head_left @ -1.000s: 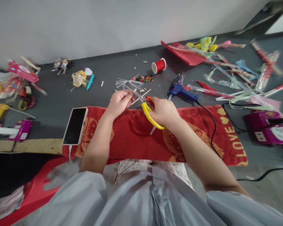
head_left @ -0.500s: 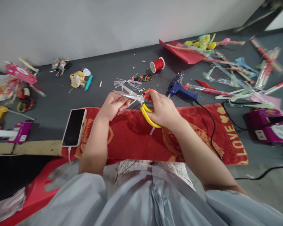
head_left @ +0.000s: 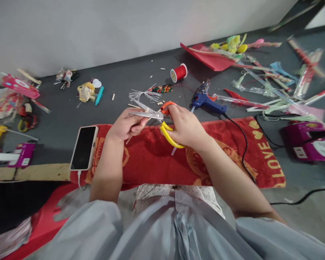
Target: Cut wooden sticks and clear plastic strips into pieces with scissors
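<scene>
My right hand (head_left: 188, 125) is closed round the yellow and orange handles of a pair of scissors (head_left: 168, 134). The blades are spread and point left, level with the fingertips of my left hand (head_left: 126, 124). Thin pale sticks (head_left: 129, 139) are pinched in my left hand, one end poking out below the fingers. A stick tip lies between the blades. Just beyond, a bundle of white wire-like strands (head_left: 144, 95) is joined to a dark flowered piece (head_left: 162, 89). Several short cut bits (head_left: 160, 103) lie close to the scissors.
A red towel (head_left: 151, 162) covers the table's front edge, with a charging phone (head_left: 83, 148) on its left end. A blue glue gun (head_left: 209, 103) trails its cord across the towel. Behind stands a red thread spool (head_left: 179, 73); craft scraps and sticks (head_left: 276, 77) crowd the right.
The scissors stay spread at my left fingertips. My left hand has turned slightly, and a stick end now shows below its fingers. The whole view has shifted a little.
</scene>
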`<action>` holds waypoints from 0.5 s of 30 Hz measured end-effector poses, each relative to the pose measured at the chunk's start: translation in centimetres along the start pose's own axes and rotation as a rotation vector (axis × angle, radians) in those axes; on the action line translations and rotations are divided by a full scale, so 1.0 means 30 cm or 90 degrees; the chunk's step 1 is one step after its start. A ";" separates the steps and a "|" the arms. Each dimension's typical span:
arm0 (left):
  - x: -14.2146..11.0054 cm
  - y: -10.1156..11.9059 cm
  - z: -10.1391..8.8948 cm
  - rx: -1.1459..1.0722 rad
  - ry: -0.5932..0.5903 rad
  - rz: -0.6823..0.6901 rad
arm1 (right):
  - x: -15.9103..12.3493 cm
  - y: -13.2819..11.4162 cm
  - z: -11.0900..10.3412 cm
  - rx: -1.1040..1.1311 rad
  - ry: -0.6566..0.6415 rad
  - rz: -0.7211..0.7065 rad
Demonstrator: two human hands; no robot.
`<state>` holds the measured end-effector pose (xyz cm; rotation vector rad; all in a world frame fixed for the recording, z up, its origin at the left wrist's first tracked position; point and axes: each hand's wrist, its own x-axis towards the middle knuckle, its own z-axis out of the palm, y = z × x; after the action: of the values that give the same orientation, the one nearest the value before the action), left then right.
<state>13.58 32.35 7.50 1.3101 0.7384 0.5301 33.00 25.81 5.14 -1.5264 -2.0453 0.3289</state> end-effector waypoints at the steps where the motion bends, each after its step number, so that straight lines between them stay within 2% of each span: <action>1: 0.003 -0.001 -0.004 -0.002 -0.003 -0.007 | 0.000 -0.002 0.000 -0.004 -0.009 0.016; 4: 0.015 -0.009 -0.013 -0.001 -0.008 -0.028 | 0.003 -0.011 -0.003 -0.029 -0.033 0.078; 11: 0.038 -0.028 -0.011 0.045 0.067 -0.016 | 0.014 -0.032 -0.012 -0.086 -0.089 0.183; 13: 0.046 -0.038 -0.003 0.094 0.088 0.004 | 0.017 -0.034 -0.015 -0.100 -0.104 0.207; 15: 0.054 -0.050 0.010 0.191 0.152 0.070 | 0.021 -0.034 -0.018 -0.108 -0.116 0.230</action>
<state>14.78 33.04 5.77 1.5892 0.9750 0.6924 32.37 25.99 6.27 -2.0434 -1.9651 0.4550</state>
